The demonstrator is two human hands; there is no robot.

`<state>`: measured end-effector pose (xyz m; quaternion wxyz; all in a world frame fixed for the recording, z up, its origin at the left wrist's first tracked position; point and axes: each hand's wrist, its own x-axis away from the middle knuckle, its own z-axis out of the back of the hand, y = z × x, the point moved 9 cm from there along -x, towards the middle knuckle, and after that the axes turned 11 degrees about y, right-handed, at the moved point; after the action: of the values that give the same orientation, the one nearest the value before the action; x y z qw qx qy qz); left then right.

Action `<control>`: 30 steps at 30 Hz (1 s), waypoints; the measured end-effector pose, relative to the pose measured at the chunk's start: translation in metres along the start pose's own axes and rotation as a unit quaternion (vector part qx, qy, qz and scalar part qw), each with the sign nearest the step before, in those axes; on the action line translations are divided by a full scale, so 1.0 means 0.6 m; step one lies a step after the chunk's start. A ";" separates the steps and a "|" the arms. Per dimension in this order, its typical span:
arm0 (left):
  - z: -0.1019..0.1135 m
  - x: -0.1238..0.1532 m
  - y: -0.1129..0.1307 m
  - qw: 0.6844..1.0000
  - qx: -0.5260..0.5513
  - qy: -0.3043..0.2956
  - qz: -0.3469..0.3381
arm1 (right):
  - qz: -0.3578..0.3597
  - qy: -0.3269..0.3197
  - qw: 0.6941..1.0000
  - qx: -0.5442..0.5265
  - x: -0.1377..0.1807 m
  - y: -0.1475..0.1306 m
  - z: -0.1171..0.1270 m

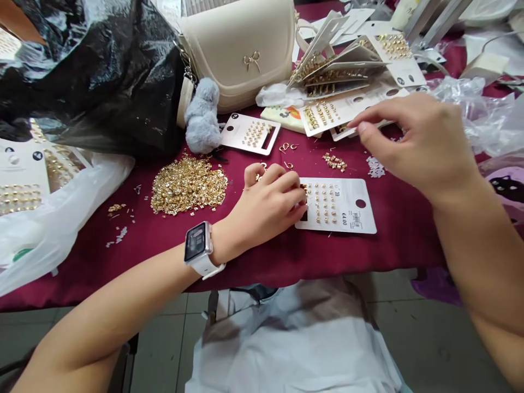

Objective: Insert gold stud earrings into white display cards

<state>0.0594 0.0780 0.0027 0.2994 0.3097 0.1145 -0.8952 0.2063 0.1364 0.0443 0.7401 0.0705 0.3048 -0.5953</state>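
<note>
Left hand [272, 199] rests curled on the left edge of the earring card [344, 215]. Right hand [417, 139] hovers beyond the card, fingertips pinched, contents indiscernible. Gold stud pile [188, 185] lies left of the card.

Earring card [347, 215]: white paperboard, matt, smooth.
Studs [323, 202] on it: gold-toned metal, bright polish.
Loose heap [189, 185]: the same gold metal, glittering.
Tablecloth [393, 251]: burgundy cloth, matt, fine surface.
Black bag [102, 65]: thin plastic film, glossy, creased.
Handbag [241, 38]: cream, smooth, low sheen, probably faux leather; polished metal bow [251, 60].
Pom-pom [202, 114]: grey, fluffy pile.
Watch [198, 248]: glossy dark face, smooth white strap.
Clear wrapping [478, 114]: transparent plastic film, crinkled, shiny.
</note>
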 end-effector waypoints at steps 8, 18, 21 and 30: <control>-0.006 0.001 -0.017 0.995 0.062 -0.031 0.066 | 0.033 -0.142 0.986 0.083 0.011 0.034 -0.047; -0.016 0.002 -0.022 0.994 0.062 -0.043 0.082 | 0.073 -0.199 0.966 0.148 0.024 0.029 -0.090; -0.026 0.004 -0.025 0.993 0.057 -0.058 0.085 | 0.080 -0.192 0.968 0.141 0.024 0.026 -0.093; -0.040 0.002 -0.028 0.990 0.064 -0.087 0.095 | 0.097 -0.179 0.972 0.121 0.024 0.021 -0.098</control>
<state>0.0601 0.1002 -0.0161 0.3717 0.2584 0.0009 -0.8917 0.1978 0.1552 -0.0140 0.8229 0.0812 0.0850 -0.5559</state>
